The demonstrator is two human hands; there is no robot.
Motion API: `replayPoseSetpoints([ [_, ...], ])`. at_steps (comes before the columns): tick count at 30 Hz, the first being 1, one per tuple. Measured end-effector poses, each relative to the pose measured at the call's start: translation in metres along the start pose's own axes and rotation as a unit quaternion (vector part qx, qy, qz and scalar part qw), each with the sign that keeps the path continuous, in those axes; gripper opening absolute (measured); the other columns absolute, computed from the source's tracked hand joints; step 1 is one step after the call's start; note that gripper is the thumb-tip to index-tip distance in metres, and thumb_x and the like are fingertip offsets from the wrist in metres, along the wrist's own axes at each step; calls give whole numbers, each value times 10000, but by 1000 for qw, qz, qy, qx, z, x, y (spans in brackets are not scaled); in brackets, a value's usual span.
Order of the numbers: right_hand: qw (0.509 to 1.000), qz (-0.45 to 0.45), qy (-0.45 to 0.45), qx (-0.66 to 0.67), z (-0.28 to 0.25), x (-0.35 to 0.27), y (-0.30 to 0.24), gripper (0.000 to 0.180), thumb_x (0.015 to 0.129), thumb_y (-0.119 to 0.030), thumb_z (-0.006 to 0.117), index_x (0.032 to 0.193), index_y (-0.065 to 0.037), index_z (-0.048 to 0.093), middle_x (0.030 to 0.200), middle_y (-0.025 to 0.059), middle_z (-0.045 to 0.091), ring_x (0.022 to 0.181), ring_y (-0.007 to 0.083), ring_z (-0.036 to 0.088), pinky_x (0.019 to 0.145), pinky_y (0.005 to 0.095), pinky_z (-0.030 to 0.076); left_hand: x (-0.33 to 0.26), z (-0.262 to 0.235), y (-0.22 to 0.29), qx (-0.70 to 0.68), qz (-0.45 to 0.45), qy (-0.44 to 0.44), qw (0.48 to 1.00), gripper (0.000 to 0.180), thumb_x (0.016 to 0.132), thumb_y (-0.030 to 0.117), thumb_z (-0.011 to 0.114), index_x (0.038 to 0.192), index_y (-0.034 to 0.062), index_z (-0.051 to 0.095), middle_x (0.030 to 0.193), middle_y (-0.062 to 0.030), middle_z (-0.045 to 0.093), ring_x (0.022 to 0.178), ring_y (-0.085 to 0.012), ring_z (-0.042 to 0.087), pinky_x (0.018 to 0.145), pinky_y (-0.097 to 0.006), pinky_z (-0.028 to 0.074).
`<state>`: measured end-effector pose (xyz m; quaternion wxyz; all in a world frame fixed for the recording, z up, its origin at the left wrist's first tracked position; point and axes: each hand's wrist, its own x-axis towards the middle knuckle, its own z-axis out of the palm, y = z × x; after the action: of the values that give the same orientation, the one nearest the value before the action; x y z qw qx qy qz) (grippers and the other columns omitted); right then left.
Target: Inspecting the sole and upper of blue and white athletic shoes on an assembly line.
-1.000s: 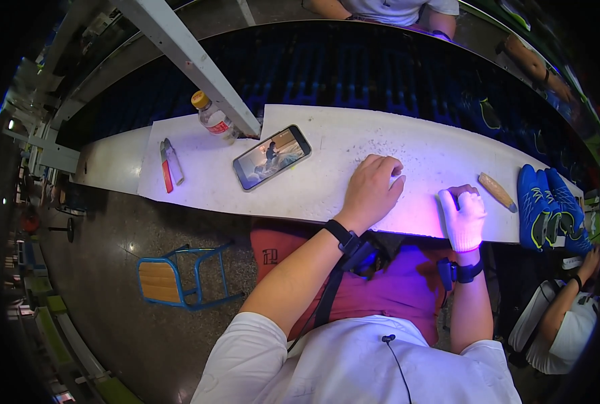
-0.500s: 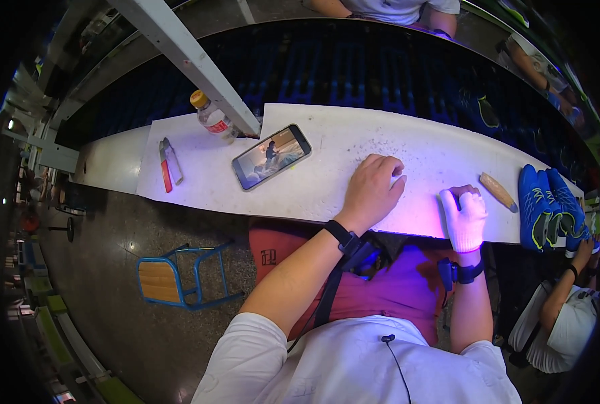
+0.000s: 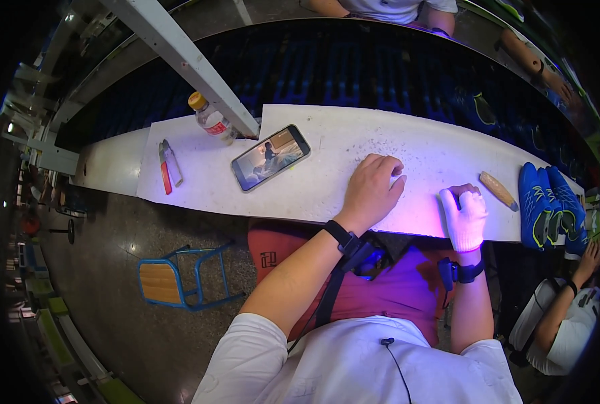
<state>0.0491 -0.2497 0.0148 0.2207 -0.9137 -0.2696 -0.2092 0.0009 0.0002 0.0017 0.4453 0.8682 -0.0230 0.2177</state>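
Note:
My left hand (image 3: 374, 190) is bare and rests on the white tabletop (image 3: 327, 155), its fingers curled in and nothing visible in them. Beside it, near the front edge, my right hand (image 3: 465, 219) wears a white glove. Its fingers are folded into a loose fist with the thumb held apart, and I see no object there. A tan, tapered tool with a dark tip (image 3: 498, 191) lies just right of the glove. Several blue shoes with yellow-green trim (image 3: 537, 202) stand together at the right end. Small dark crumbs (image 3: 379, 146) are scattered beyond my left hand.
Left on the table are a smartphone showing a picture (image 3: 271, 157), a yellow-capped bottle (image 3: 215, 124) and red-handled pincers (image 3: 168, 168). A pale post (image 3: 192, 67) rises by the bottle. Behind runs a dark conveyor (image 3: 327, 64). A blue-framed stool (image 3: 160, 281) stands lower left; co-workers sit around.
My hands stay where they were. At the right, a co-worker's hand near the shoes has shifted slightly, and another co-worker's arm at the upper right has moved.

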Motion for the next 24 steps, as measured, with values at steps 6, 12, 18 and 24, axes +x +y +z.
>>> replayPoseSetpoints([
  [6,1000,4,1,-1,0,0,-1,155,880,-130,838,855,-42,713,896,126,743,860,356,702,778,488,544,0,0,1,1,4,6,1000,152,914,109,774,1030,51,695,994,-93,757,1035,-305,690,907,-432,559],
  [12,1000,1,3,0,0,0,0,152,880,-128,838,871,-41,714,894,123,739,860,350,702,776,485,544,0,-1,1,1,3,3,1000,156,912,110,775,1035,51,697,991,-94,757,1031,-307,691,905,-434,560],
  [18,1000,3,8,2,0,-1,-1,162,876,-136,840,851,-37,714,893,130,736,868,353,704,773,485,545,0,-1,1,5,6,1,1000,159,908,104,778,1036,46,702,991,-94,760,1029,-304,693,907,-432,561],
  [24,1000,26,-6,2,-1,1,-3,170,892,-164,832,854,-35,728,896,138,736,885,364,705,791,488,551,1,-2,4,0,-3,2,1000,155,902,94,781,1032,47,709,988,-91,765,1030,-296,698,906,-426,564],
])
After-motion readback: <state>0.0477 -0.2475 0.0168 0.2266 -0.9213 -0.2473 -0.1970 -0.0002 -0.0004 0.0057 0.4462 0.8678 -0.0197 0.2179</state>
